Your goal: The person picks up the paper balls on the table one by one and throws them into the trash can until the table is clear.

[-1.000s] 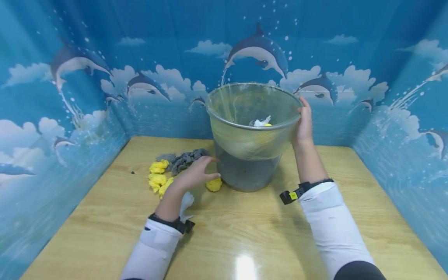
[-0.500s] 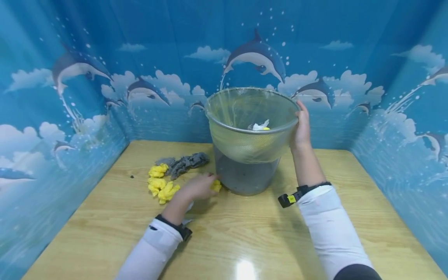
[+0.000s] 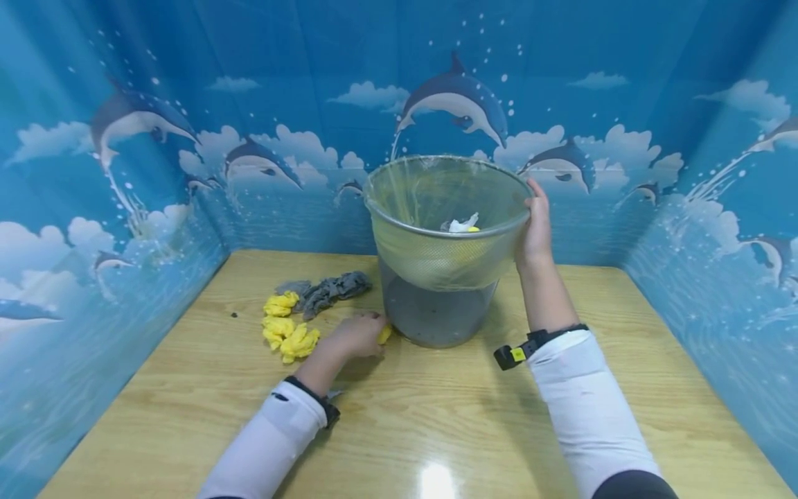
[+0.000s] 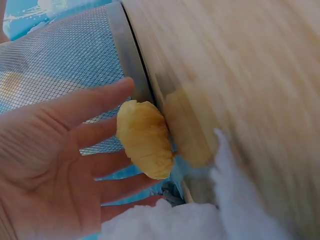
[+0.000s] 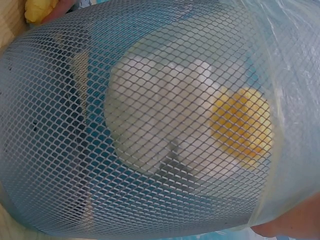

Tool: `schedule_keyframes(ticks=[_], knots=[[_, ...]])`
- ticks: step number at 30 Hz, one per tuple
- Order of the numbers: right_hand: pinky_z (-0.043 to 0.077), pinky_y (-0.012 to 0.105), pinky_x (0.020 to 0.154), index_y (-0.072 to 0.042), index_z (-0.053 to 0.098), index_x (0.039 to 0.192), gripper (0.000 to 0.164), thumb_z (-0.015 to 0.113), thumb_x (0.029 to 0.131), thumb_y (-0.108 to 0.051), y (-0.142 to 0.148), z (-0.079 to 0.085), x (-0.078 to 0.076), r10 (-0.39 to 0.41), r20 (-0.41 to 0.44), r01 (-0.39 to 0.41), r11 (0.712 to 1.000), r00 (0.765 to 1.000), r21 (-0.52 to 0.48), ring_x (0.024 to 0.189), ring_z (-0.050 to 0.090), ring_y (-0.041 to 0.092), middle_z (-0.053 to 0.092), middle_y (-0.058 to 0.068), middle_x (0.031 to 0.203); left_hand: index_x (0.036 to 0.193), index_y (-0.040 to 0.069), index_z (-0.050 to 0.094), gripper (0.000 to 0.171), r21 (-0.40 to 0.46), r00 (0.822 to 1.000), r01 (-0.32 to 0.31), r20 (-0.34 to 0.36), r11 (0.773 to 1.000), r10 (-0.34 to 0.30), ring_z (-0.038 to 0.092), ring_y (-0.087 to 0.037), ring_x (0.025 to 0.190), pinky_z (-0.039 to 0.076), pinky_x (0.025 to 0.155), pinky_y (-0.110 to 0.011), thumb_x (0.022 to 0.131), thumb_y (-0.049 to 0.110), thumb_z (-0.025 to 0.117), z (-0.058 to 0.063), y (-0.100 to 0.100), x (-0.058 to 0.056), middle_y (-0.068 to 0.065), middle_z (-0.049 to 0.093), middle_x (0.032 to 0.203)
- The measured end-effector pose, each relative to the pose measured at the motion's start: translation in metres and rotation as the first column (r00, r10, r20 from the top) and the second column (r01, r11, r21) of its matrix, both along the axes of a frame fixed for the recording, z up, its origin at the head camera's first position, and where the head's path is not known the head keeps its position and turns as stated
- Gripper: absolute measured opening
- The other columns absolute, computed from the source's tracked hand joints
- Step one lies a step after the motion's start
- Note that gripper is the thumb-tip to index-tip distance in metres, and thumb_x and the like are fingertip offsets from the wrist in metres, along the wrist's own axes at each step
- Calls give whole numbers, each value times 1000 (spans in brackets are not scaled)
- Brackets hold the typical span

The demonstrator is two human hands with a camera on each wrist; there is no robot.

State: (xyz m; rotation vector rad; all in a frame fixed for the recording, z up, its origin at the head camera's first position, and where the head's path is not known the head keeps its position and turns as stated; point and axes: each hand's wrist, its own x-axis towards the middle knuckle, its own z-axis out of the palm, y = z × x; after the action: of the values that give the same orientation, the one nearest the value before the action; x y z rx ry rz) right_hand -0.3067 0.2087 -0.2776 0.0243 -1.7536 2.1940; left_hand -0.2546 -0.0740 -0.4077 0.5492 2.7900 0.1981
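Note:
A grey mesh wastebasket (image 3: 436, 315) with a translucent yellowish bin liner (image 3: 430, 260) over its rim stands on the table. My right hand (image 3: 536, 232) holds its rim at the right side. Low at the basket's left, my left hand (image 3: 355, 336) is around a yellow crumpled wad (image 4: 145, 140). In the left wrist view its fingers reach behind the wad and the thumb lies just above it; the fingertips are hidden. White crumpled material (image 4: 165, 222) is close below that hand. Through the mesh, the right wrist view shows white wads (image 5: 160, 110) and a yellow wad (image 5: 242, 127) inside the liner.
Left of the basket lie several yellow wads (image 3: 299, 343) and dark grey crumpled pieces (image 3: 333, 291) on the wooden table (image 3: 436, 416). Blue dolphin-printed curtains (image 3: 280, 83) enclose the back and sides.
My left hand has come down from above onto the yellow wad beside the basket, then shifted slightly. My right hand stays at the rim. The view has tilted slightly.

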Motion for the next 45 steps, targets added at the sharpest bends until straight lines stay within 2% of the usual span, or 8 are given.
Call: schedule_keyframes(ticks=[5,13,19,31,35,38,41,45], knots=[[17,34,116,-20,24,154,59,28,95,-24,0,0,0,5,-3,-5,1000,1000,-4,143,20,18,7,-3,162,132,11,58,55,29,1000,10,-21,1000,-9,55,-37,119,46,96,-51,81,21,76,-3,-1,-5,-17,59,130],[15,35,118,-21,22,154,60,28,95,-25,0,0,1,11,9,-11,1000,1000,-4,144,18,17,7,-3,162,122,10,64,46,87,999,28,-20,996,-26,58,-35,115,46,98,-46,78,13,78,-5,-6,-8,-16,64,120],[18,35,117,-22,22,154,59,28,95,-25,0,-1,2,21,14,-21,1000,1000,-8,143,20,19,7,-3,162,126,7,62,47,123,1000,-15,5,992,15,60,-33,113,46,98,-44,81,12,75,-2,-9,-9,-15,65,122],[21,32,116,-19,20,154,60,28,96,-25,1,0,-1,33,-10,-33,999,999,-24,143,22,19,8,-3,161,128,1,58,43,215,994,-88,-36,973,98,57,-35,117,46,99,-46,90,19,65,31,-24,-17,-18,61,126],[21,33,116,-19,19,155,60,28,96,-25,1,1,-1,31,2,-31,999,1000,-17,142,23,20,8,-3,161,133,2,54,47,305,985,-144,-51,941,167,53,-38,123,42,102,-49,91,21,62,47,-35,-21,-20,57,132],[20,34,117,-20,18,155,60,28,96,-25,1,0,0,31,13,-31,999,999,-6,143,22,19,7,-3,162,138,2,49,50,370,972,-195,-49,908,229,50,-39,125,42,101,-51,93,22,59,61,-42,-26,-22,53,137],[20,35,117,-20,18,155,60,27,96,-25,1,0,0,27,14,-27,1000,1000,-6,143,22,20,8,-3,162,141,2,45,51,448,952,-249,-48,859,301,52,-39,120,45,95,-50,96,23,56,75,-46,-30,-24,50,137],[19,35,117,-20,19,155,60,26,96,-24,0,0,0,26,3,-26,1000,1000,-7,143,22,19,8,-3,161,141,6,45,50,547,908,-298,-91,782,410,54,-37,113,47,90,-49,97,25,56,92,-49,-32,-22,51,132]])
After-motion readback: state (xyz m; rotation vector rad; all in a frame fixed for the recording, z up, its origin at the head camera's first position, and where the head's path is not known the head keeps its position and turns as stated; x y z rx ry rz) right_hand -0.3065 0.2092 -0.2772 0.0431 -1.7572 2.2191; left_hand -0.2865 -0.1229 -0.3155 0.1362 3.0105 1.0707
